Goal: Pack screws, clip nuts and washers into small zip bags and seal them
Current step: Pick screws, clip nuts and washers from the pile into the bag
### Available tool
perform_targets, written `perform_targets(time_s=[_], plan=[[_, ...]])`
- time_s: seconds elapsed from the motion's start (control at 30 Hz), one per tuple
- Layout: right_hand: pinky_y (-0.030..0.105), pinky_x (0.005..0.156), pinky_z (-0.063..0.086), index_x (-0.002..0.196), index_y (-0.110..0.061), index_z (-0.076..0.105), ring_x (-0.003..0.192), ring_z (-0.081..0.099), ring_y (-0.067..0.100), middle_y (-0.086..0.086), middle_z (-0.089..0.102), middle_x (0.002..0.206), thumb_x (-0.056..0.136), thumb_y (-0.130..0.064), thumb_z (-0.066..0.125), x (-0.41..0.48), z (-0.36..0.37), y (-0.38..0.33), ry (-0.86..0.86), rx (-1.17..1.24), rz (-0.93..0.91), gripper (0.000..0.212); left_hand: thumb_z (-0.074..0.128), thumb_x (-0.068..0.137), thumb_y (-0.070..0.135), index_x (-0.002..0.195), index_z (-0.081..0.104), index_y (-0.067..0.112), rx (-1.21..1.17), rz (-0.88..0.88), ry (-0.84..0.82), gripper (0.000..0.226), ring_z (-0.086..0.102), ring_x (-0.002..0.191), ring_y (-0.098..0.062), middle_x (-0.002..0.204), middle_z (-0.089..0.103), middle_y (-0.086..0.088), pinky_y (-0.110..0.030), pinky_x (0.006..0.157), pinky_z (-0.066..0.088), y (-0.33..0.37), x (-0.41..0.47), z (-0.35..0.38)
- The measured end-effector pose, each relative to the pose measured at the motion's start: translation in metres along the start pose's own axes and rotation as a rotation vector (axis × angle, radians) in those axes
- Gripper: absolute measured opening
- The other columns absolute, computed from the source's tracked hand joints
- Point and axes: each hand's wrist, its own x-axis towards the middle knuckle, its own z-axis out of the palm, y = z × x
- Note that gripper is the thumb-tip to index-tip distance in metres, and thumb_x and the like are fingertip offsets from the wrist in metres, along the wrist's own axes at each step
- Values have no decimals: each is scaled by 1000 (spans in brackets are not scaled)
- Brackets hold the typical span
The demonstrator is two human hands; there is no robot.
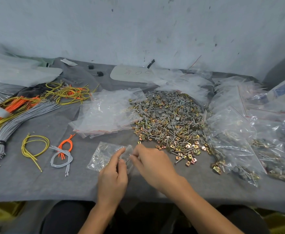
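Both of my hands meet at a small clear zip bag (127,155) near the front middle of the table. My left hand (112,174) pinches its left side and my right hand (152,163) pinches its right side. Another small bag (104,153) holding a few screws lies flat just left of my left hand. A big loose pile of screws, gold clip nuts and grey washers (170,122) spreads behind my right hand. A stack of empty zip bags (104,114) lies left of the pile.
Filled bags (250,142) are heaped at the right. Bundles of grey, orange and yellow wires (21,112) lie at the left, with small wire loops (60,154) nearer the front. Grey cloth (36,183) covers the table; a wall stands behind.
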Motion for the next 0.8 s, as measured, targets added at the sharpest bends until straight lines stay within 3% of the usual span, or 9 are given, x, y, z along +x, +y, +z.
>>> perform_targets(time_s=[0.2, 0.37, 0.5, 0.6, 0.67, 0.8], plan=[[38, 74, 46, 110, -17, 61, 98, 68, 34, 7, 72, 105, 102, -41, 42, 12, 21, -17, 83, -186, 67, 31, 54, 100, 13, 129, 65, 29, 19, 0, 7, 34, 69, 87, -23, 100, 76, -1, -35, 74, 49, -5, 1, 0], [40, 74, 50, 108, -26, 66, 93, 66, 32, 4, 73, 96, 101, -49, 41, 8, 17, -10, 31, 23, 18, 34, 50, 101, 25, 127, 66, 29, -8, -14, 37, 31, 68, 96, -17, 109, 74, 5, -32, 80, 50, -4, 2, 0], [34, 69, 48, 94, -26, 70, 77, 64, 15, -7, 71, 81, 97, -48, 53, 18, -11, 20, 118, 147, 104, 27, 54, 98, 16, 127, 66, 27, -38, -14, 33, 33, 68, 85, -32, 95, 75, -9, -45, 78, 54, -7, 2, 2], [32, 72, 48, 96, -29, 67, 85, 62, 14, -13, 64, 89, 97, -38, 57, 33, -37, 64, 118, -22, 237, 14, 53, 98, 19, 127, 66, 32, -46, -6, 39, 34, 64, 73, -23, 85, 73, -4, -44, 71, 53, -7, 1, 3], [33, 72, 46, 94, -31, 65, 91, 61, 15, -13, 59, 97, 97, -33, 57, 39, -49, 90, 94, -119, 301, 8, 56, 99, 10, 126, 66, 31, -53, -8, 38, 36, 64, 72, -24, 84, 72, -3, -45, 70, 53, -10, 1, 4], [34, 77, 50, 104, -32, 67, 97, 62, 17, -7, 62, 107, 93, -47, 63, 43, -49, 117, -63, -150, 324, 19, 56, 99, 10, 128, 65, 31, -49, -5, 4, 37, 66, 82, -33, 92, 73, -9, -41, 70, 50, -13, 2, 4]])
